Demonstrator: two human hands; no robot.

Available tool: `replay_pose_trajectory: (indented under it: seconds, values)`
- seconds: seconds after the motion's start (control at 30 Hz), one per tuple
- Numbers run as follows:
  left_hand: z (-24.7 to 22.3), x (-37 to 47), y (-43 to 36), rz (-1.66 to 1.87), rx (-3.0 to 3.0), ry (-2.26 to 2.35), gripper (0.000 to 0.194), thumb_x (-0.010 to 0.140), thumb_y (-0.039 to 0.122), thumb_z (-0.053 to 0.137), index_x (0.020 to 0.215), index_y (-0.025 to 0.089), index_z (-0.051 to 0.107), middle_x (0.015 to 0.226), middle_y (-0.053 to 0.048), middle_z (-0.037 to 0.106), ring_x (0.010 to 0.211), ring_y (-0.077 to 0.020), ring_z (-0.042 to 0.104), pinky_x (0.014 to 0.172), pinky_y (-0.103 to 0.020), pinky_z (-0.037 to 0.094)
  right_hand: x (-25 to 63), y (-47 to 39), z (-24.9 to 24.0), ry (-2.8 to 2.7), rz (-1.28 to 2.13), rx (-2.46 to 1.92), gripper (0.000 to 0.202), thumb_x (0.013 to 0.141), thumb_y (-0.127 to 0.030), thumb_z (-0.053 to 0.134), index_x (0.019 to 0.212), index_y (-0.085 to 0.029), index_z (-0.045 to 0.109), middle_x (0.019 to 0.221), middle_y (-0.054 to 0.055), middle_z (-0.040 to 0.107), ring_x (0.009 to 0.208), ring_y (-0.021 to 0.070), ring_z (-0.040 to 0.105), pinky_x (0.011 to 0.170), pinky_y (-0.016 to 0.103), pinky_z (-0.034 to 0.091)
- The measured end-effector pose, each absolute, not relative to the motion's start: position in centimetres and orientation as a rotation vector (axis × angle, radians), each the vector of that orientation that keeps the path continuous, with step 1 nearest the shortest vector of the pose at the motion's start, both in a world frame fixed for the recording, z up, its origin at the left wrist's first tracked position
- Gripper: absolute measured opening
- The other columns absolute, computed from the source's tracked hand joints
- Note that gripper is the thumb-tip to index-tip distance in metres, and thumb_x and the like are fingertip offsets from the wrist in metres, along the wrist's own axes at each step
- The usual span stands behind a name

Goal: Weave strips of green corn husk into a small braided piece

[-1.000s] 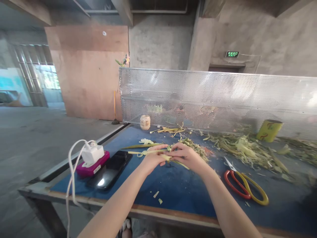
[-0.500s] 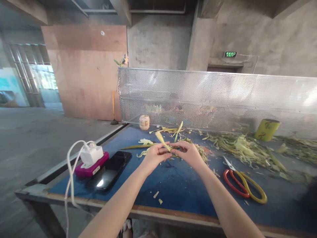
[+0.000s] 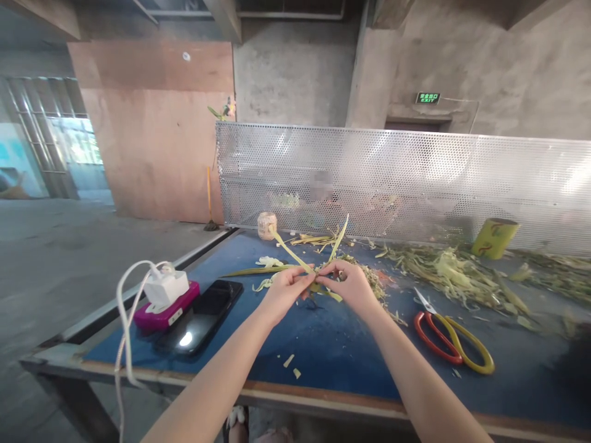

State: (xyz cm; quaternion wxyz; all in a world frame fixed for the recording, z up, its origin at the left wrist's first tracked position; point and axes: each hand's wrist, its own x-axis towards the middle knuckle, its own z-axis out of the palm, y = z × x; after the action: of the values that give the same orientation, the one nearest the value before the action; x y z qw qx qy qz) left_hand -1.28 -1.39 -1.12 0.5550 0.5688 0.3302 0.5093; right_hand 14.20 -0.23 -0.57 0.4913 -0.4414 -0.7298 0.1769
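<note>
Strips of pale leaf cross right at my fingertips, pinched between my left grip and my right grip. Each has its thumb brought up against the forefinger with next to no gap, holding at the crossing; which layer each one has hold of, I cannot tell. One long end slants up and away to the left of the grip, another stands up and away to the right, and a shorter end pokes out below my right fingers.

Slipping worries me most: if either pinch slackens, the crossing could spring apart, since both long ends stand free. Too hard a pull is the opposite danger, as the leaf looks thin enough to split where it bends. Those ends could also snag in the heap of shreds just behind my right grip and drag loose bits along. Scissors lie on the table to the right of that grip, and a wide swing of my right forearm could knock them. The phone, near my left forearm, risks a similar bump.
</note>
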Motion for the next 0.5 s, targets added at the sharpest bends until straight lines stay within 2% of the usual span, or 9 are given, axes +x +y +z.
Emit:
replay_pose_trajectory:
  seconds: [0.1,0.3,0.43,0.5]
  values:
    - [-1.2,-1.3,-1.3,1.208,1.333,0.796,0.044,0.065,0.038,0.063,0.099,0.011,0.061,0.061,0.000,0.054,0.048,-0.0069,0.039,0.047,-0.022,0.029,14.1,-0.4,-0.6,-1.822,0.349,-1.042,0.010,0.064,-0.027,0.063,0.071,-0.020,0.060,0.076,0.001,0.063,0.067,0.0148,0.050,0.061,0.026,0.038]
    - [-1.3,-1.3,-1.3,1.226,1.324,0.827,0.039,0.066,0.031,0.062,0.098,0.010,0.061,0.055,0.002,0.050,0.045,-0.0066,0.038,0.046,-0.022,0.027,13.6,-0.8,-0.6,-1.777,0.357,-0.941,0.031,0.063,-0.026,0.065,0.087,-0.020,0.046,0.078,0.001,0.061,0.071,0.0149,0.051,0.067,0.028,0.039]
    - [-1.3,-1.2,-1.3,1.220,1.329,0.825,0.036,0.066,0.028,0.061,0.098,0.010,0.061,0.056,0.002,0.051,0.044,-0.0060,0.037,0.045,-0.022,0.027,13.7,-1.0,-0.1,-1.610,0.552,-0.770,0.028,0.074,-0.031,0.054,0.092,-0.021,0.034,0.075,0.003,0.061,0.075,0.0163,0.056,0.067,0.030,0.041]
    - [-1.2,-1.1,-1.3,1.207,1.326,0.828,0.036,0.066,0.027,0.061,0.098,0.009,0.061,0.055,0.002,0.051,0.045,-0.0065,0.038,0.045,-0.023,0.028,14.0,-1.0,0.3,-1.555,0.636,-0.647,0.021,0.080,-0.032,0.046,0.093,-0.022,0.033,0.067,0.000,0.059,0.070,0.0150,0.057,0.066,0.030,0.041]
